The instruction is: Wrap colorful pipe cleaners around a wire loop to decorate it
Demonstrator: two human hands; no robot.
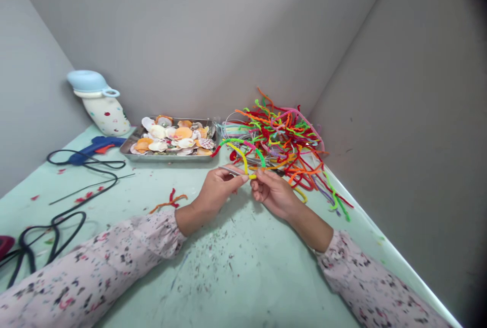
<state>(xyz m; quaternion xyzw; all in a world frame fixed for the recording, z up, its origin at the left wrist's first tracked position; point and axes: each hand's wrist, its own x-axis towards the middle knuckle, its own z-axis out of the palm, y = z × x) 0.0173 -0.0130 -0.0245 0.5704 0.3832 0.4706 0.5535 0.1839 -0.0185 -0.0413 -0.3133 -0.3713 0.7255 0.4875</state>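
My left hand (219,189) is closed, thumb and forefinger pinching a yellow pipe cleaner (242,154) at its lower bend. A thin grey strip (231,169) also lies along those fingers; its kind is unclear. Close by on the right, my right hand (274,191) pinches the same yellow piece from the other side, its remaining fingers curled. Above both hands arches a green, pink and red pipe cleaner (249,144), its right end reaching down to my right fingers. The fingers partly hide where the pieces meet.
A metal tray (171,158) of seashells stands behind my left hand. Tangled pipe cleaners (292,135) heap at the back right. On the left are a blue glue gun (89,150), a black cord (57,224), a bottle (104,109) and orange-red pipe cleaner scraps (170,202).
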